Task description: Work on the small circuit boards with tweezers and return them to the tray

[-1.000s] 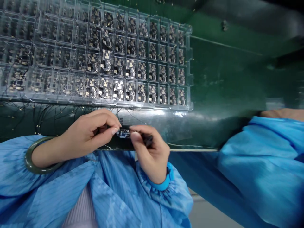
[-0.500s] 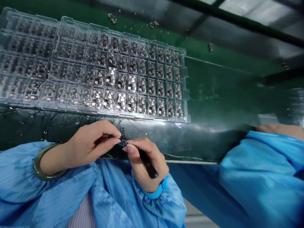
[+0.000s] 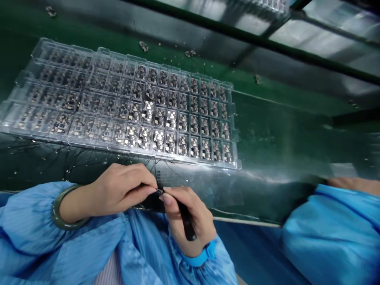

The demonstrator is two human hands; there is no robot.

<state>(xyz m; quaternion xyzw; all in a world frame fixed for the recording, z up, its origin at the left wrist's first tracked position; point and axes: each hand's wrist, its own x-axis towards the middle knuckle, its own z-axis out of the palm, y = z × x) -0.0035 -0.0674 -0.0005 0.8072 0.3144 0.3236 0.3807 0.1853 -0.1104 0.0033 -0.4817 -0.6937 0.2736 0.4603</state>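
Circuit board (image 3: 159, 192) now shows less between the fingers (image 3: 139, 176) than before.

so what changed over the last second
The small board, its face visible a second ago, is now tilted, mostly hidden. The black handle in the right hand has swung, its end toward the blue cuff. Nothing was let go: the left hand still pinches the board; the trays still hold boards.

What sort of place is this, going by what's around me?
Probably an electronics assembly workshop: clear plastic trays of small circuit boards lie on a green bench, the right hand holds what looks like a black-handled tool, and another person's blue sleeve shows alongside.
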